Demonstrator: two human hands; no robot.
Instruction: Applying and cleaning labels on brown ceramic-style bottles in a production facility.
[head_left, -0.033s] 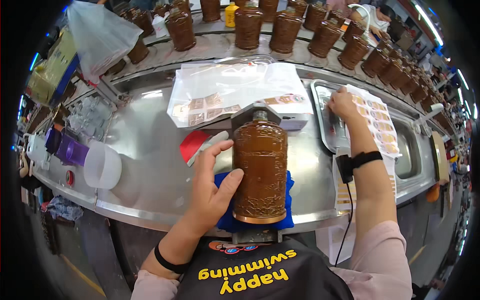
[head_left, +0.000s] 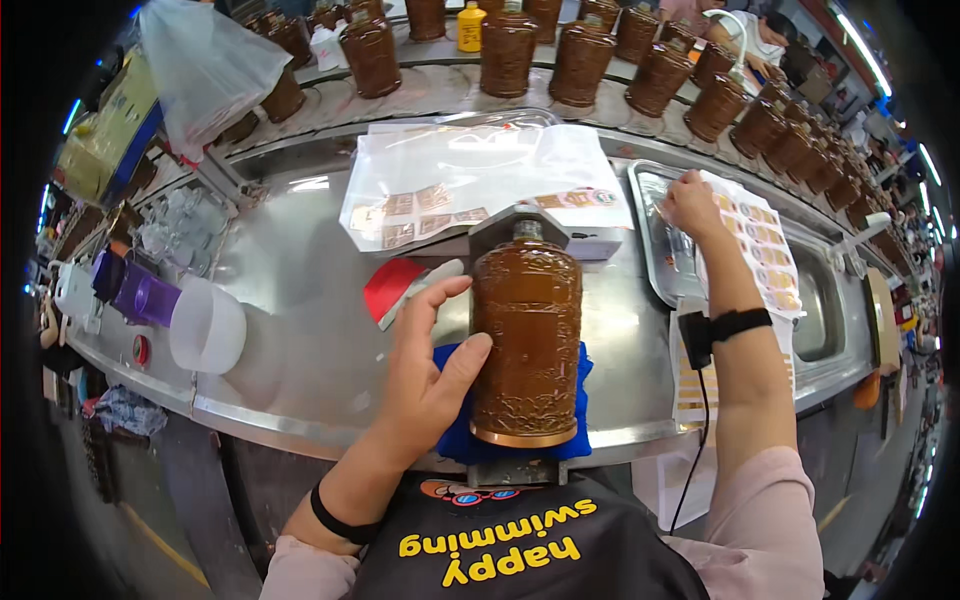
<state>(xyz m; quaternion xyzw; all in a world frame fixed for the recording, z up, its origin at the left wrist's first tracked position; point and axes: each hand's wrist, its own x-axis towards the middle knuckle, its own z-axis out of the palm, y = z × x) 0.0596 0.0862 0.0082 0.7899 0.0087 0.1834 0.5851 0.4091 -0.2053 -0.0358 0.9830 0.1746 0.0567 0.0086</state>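
Observation:
A brown glass bottle (head_left: 527, 340) with embossed sides rests in front of me on a blue cloth (head_left: 455, 443), its neck against a grey angled support (head_left: 500, 228). My left hand (head_left: 425, 375) is at the bottle's left side, thumb and forefinger spread, the thumb at the glass. To the right, my right hand (head_left: 692, 207) is closed over a metal tray (head_left: 655, 265), beside the top left corner of a sheet of gold labels (head_left: 765, 250). Whatever its fingertips pinch is hidden.
Behind the bottle lies white sheeting (head_left: 470, 165) with printed labels. A red and grey cloth piece (head_left: 395, 288) is left of it. A white tub (head_left: 207, 325) stands further left, a sink (head_left: 822, 310) at right. Several brown bottles (head_left: 508, 55) line the conveyor (head_left: 430, 95) behind.
The whole view has shifted very slightly. Both hands and the bottle keep their places relative to one another.

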